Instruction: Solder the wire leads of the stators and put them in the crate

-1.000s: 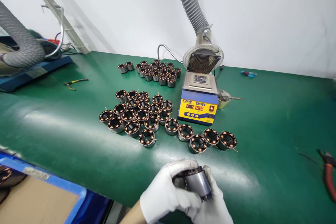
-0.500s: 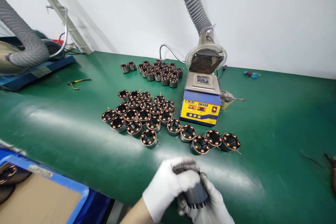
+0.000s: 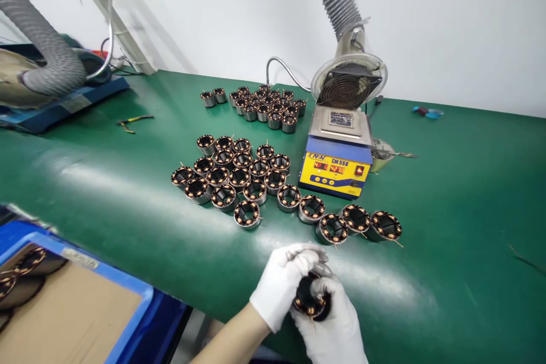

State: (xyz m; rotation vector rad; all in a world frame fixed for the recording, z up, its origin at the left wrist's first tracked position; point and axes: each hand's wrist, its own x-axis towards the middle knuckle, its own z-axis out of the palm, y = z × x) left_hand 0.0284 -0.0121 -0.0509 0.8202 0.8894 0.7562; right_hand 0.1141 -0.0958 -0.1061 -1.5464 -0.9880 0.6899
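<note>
Both hands wear white gloves with greyed fingertips. Close to the bench's front edge, my right hand (image 3: 335,318) is closed round a motor stator (image 3: 311,302), its thumb reaching into the bore. The stator's ring of copper windings faces up toward me, and a thin wire end pokes out at its lower side. My left hand (image 3: 292,276) is closed at the far left side of the same stator, fingers bent over its upper rim; some fingertips are hidden. Just beyond the hands, several more stators (image 3: 333,229) stand upright on the green bench.
A solder pot (image 3: 335,168) with a yellow front stands behind the stators, under an extraction hood (image 3: 350,82). More stators (image 3: 264,108) are grouped farther back. Yellow-handled cutters (image 3: 134,121) lie at left. A blue bin (image 3: 147,296) holding stators is at lower left.
The stator has been turned: its dark side wall faced me before, and its winding end with the open bore now shows. Both hands have shifted their hold. The camera view has moved slightly.
</note>
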